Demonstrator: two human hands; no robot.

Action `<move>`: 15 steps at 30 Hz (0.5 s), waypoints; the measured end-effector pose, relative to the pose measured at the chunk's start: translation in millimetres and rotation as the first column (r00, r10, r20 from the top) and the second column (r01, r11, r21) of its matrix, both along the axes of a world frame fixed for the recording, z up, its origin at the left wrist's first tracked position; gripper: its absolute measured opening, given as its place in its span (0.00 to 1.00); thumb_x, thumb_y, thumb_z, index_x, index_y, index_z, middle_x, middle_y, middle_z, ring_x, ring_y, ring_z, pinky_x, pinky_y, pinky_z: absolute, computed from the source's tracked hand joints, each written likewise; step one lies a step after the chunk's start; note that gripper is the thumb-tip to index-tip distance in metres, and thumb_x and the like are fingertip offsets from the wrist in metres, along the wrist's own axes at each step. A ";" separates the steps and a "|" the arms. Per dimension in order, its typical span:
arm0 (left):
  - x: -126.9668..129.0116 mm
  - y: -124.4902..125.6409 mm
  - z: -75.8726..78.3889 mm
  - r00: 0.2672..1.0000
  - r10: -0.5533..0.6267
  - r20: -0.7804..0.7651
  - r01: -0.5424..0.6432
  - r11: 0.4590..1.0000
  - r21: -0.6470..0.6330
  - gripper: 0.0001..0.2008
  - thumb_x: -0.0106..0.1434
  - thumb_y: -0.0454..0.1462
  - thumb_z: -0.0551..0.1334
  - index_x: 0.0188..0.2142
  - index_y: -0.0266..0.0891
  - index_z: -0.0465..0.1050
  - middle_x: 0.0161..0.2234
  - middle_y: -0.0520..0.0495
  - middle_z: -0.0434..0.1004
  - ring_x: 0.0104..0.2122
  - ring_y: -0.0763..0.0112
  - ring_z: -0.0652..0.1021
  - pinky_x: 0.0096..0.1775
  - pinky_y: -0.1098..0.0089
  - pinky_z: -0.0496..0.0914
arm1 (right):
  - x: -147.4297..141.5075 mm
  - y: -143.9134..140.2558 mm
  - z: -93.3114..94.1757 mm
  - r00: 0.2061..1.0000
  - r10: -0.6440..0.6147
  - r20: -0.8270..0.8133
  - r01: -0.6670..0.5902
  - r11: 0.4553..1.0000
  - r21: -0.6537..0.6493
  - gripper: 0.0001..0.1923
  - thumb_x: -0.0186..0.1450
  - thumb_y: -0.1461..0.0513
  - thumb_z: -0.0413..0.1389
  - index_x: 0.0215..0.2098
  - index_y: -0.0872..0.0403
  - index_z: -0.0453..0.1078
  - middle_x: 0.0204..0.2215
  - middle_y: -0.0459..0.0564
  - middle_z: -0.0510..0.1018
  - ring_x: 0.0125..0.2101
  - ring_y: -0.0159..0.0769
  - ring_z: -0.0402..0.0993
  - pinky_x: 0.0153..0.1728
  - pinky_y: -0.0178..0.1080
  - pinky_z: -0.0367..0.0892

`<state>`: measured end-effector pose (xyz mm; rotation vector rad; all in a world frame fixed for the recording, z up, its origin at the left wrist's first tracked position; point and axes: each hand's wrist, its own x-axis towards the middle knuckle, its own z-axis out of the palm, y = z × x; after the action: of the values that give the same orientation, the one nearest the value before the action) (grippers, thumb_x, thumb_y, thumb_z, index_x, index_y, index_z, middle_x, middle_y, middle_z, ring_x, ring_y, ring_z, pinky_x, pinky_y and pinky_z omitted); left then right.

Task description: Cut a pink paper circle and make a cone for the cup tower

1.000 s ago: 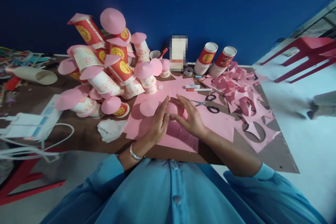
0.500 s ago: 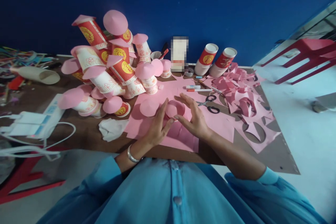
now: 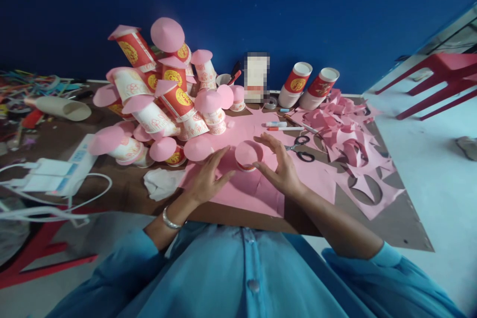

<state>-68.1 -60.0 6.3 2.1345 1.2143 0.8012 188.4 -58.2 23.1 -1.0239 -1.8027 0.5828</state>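
In the head view a small paper cup with a red band, topped by a pink paper cone [image 3: 247,154], stands upright on pink paper sheets [image 3: 238,198]. My right hand [image 3: 280,168] curves around its right side, fingers apart, its thumb near the cup's front edge; I cannot tell if it touches. My left hand [image 3: 209,175] is open to the left of the cup, apart from it. Just beyond the left hand lies another pink paper cone [image 3: 197,149]. Black-handled scissors [image 3: 301,149] lie to the right of my right hand.
Many cone-topped paper cups [image 3: 179,102] are heaped at the left. Two cup stacks [image 3: 295,84] lean by the blue wall. Pink paper scraps [image 3: 350,129] cover the right side. Markers [image 3: 285,128], a tape roll [image 3: 271,103], a crumpled white cloth or tissue [image 3: 163,183] and a power strip [image 3: 76,169] lie around.
My left hand has moved left, away from the cone-topped cup. The loose pink cone has shifted left too. My right hand stays beside the cup, and more of the cup's red band shows.
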 end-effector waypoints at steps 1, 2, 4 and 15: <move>2.2 -0.3 1.6 1.000 0.000 0.020 0.000 1.000 -0.011 0.33 0.72 0.48 0.62 0.72 0.45 0.55 0.68 0.37 0.67 0.67 0.55 0.70 0.66 0.50 0.68 | -0.4 -0.1 0.6 1.000 0.003 0.004 -0.003 1.000 -0.004 0.37 0.71 0.55 0.62 0.72 0.48 0.52 0.62 0.62 0.74 0.63 0.52 0.72 0.64 0.63 0.68; 5.2 -0.6 3.7 0.999 0.002 0.043 -0.001 1.000 -0.019 0.33 0.72 0.48 0.61 0.72 0.46 0.55 0.69 0.37 0.66 0.68 0.55 0.69 0.66 0.51 0.68 | -1.0 -0.1 1.4 1.000 0.005 0.007 -0.005 1.000 -0.008 0.37 0.71 0.54 0.61 0.72 0.48 0.52 0.62 0.62 0.74 0.63 0.52 0.72 0.64 0.63 0.68; 12.7 0.0 8.8 0.996 0.021 0.090 -0.019 1.000 -0.021 0.32 0.74 0.47 0.59 0.73 0.48 0.53 0.70 0.38 0.64 0.69 0.56 0.68 0.66 0.51 0.67 | -2.7 0.0 2.5 1.000 0.007 0.009 -0.006 1.000 -0.015 0.37 0.72 0.54 0.61 0.73 0.48 0.51 0.63 0.62 0.74 0.63 0.51 0.72 0.64 0.62 0.68; 46.9 14.3 11.5 0.998 -0.017 0.059 0.006 0.983 0.183 0.26 0.79 0.41 0.47 0.74 0.48 0.49 0.74 0.41 0.56 0.73 0.64 0.59 0.72 0.53 0.59 | -9.0 0.2 -2.4 0.993 -0.031 0.114 0.027 0.999 0.030 0.38 0.73 0.54 0.59 0.74 0.51 0.47 0.59 0.61 0.79 0.65 0.50 0.71 0.63 0.60 0.67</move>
<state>-21.2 -45.7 17.8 2.2429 1.1343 0.9991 179.3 -58.0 20.7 -1.0814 -1.8872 0.4885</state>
